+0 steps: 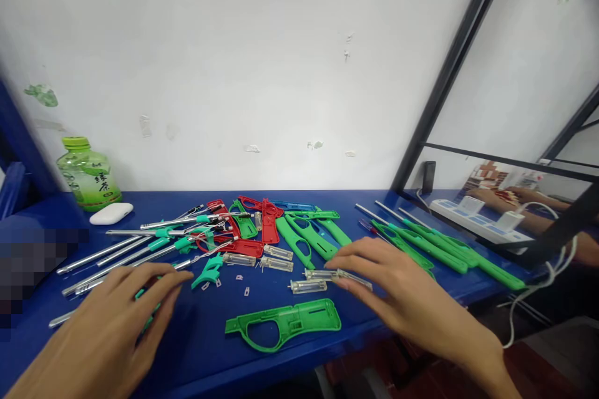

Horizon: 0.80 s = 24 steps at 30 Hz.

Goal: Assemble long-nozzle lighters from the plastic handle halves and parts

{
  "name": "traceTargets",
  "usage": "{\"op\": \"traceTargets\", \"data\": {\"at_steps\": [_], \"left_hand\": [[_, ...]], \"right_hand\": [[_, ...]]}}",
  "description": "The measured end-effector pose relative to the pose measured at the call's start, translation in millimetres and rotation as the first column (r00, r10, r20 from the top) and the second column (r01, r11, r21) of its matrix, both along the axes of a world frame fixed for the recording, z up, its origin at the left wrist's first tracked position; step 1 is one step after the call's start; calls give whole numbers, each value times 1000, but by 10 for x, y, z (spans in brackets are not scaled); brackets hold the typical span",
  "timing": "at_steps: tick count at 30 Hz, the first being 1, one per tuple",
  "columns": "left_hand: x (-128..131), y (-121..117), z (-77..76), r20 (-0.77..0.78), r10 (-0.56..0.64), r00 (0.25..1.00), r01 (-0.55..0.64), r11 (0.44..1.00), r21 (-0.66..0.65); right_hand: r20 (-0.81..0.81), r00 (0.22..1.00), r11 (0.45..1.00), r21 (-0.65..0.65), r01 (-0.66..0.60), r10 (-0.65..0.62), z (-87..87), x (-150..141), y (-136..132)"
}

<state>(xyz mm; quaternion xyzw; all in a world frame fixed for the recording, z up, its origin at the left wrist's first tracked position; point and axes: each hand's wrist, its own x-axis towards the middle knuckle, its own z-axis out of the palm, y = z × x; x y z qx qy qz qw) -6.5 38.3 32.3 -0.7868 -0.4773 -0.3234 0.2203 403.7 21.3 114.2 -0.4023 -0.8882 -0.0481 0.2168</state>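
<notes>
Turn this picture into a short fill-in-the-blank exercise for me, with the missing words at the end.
The table is ____.
The shell lying lowest in the picture is ____.
The hand nearest the clear tanks is the ____ one.
The white case lies beside a ____.
Missing words: blue; green; right; bottle.

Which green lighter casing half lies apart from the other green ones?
The front casing half, between the left hand and right hand, its molded inside facing up; the other green casings are grouped farther back or at the right.
</notes>
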Motion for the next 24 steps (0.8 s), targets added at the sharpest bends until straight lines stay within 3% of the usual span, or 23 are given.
{"op": "traceTargets", "data": {"at_steps": [3,6,9,17,24], "left_hand": [[-123,182,206,-83,117,990,-131,973,-192],[-186,302,366,-138,102,985,-137,950,-279],[-192,348,425,-170,107,980,-160,930,-331],[-160,351,433,-174,131,976,-186,916,-356],[-117,221,545,-140,170,975,-201,946,-255]], "right_hand": [[12,994,994,-39,-106,106,-62,-116,-111],[-5,985,985,-15,-170,170,-107,-225,-174],[-30,981,981,17,-192,192,-161,-288,-179],[-20,985,983,-59,-173,172,-391,-287,-111],[-11,989,985,-94,-145,144,-486,-276,-60]]}}
